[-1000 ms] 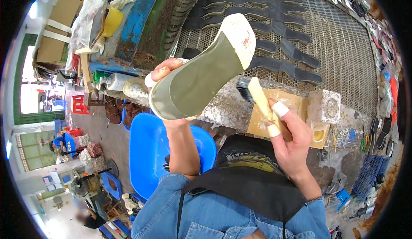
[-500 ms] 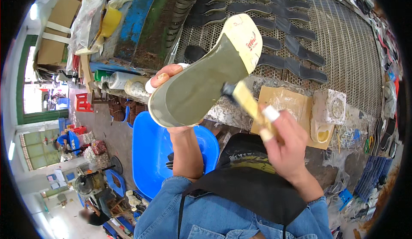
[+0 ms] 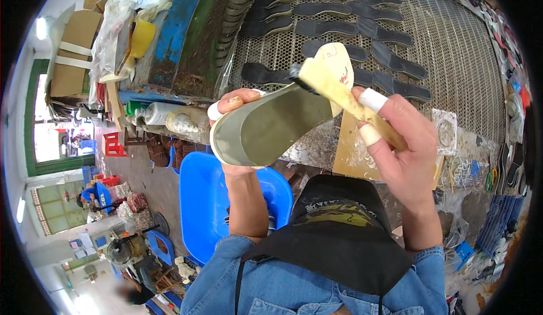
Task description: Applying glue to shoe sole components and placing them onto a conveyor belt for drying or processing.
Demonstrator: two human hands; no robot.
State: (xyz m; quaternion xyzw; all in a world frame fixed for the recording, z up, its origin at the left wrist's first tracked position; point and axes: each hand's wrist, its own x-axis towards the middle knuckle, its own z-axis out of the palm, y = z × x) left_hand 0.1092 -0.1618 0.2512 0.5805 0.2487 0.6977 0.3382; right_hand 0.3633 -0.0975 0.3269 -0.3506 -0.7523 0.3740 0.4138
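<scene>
My left hand (image 3: 236,101) grips a shoe sole (image 3: 271,125) by its near left end, fingers at the far edge and the palm beneath. The sole is cream, with an olive-grey layer over most of its face and red marks on the bare far end. In my right hand (image 3: 404,145), pinched between thumb and fingers, is a flat wooden brush (image 3: 331,86) with dark bristles. The brush head is in front of the sole's bare end; whether it touches cannot be told. White wraps cover some fingertips on both hands.
Rows of dark soles (image 3: 322,9) lie on a perforated metal rack (image 3: 447,49) ahead. A tan board (image 3: 356,154) and a crusted pale block (image 3: 444,128) sit at its near edge. Below my left forearm stands a blue tub (image 3: 198,202). Another person (image 3: 138,289) is far left.
The brush has lifted off the olive-grey area toward the sole's far end, its handle now more level. My right hand has moved right and up. The sole has shifted slightly right and tilted.
</scene>
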